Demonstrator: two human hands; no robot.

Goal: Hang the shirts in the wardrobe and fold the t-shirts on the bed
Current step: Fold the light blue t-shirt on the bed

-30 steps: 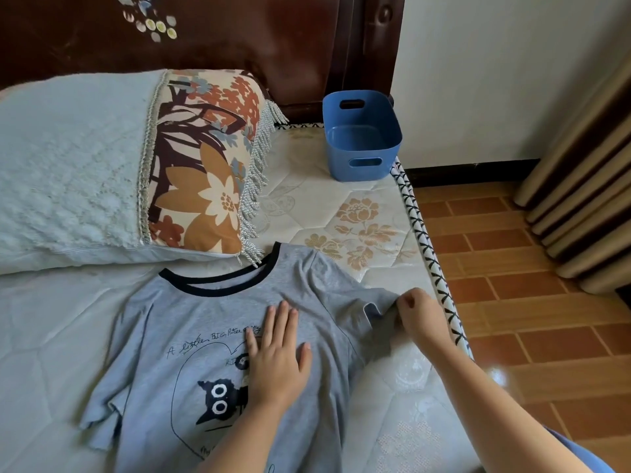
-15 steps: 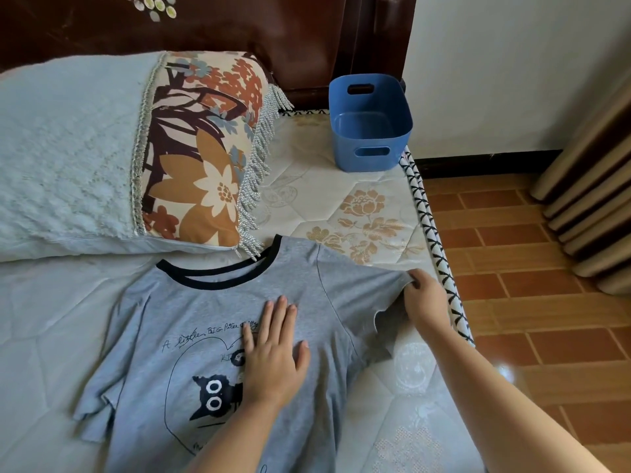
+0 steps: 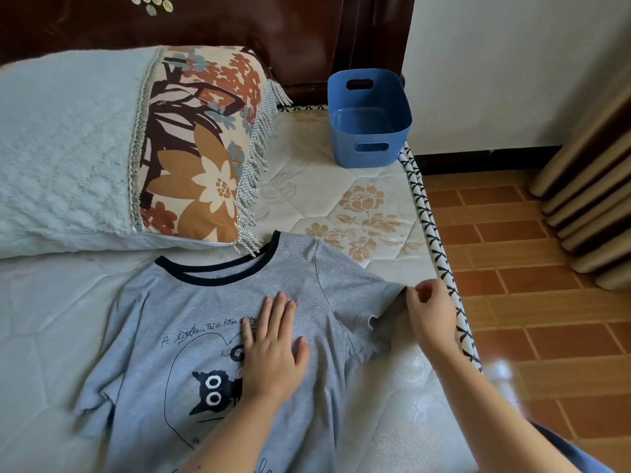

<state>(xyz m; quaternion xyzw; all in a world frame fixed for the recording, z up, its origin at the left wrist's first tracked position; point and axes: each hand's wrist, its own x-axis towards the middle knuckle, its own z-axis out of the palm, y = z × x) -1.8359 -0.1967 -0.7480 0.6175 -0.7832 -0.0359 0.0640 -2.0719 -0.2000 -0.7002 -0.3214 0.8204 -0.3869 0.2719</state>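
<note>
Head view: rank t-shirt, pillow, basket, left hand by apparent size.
1-2. pillow and t-shirt: look alike, both cut by the frame, so unranked.
3. basket.
4. left hand, close to the basket and nearer the camera, so unsure.

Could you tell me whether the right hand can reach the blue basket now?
Probably yes: the right hand pinches the t-shirt sleeve, but only bare mattress lies between it and the blue basket.

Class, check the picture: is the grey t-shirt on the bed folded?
No, the grey t-shirt lies spread flat, the left hand pressing its chest and the right hand pinching one sleeve.
</note>
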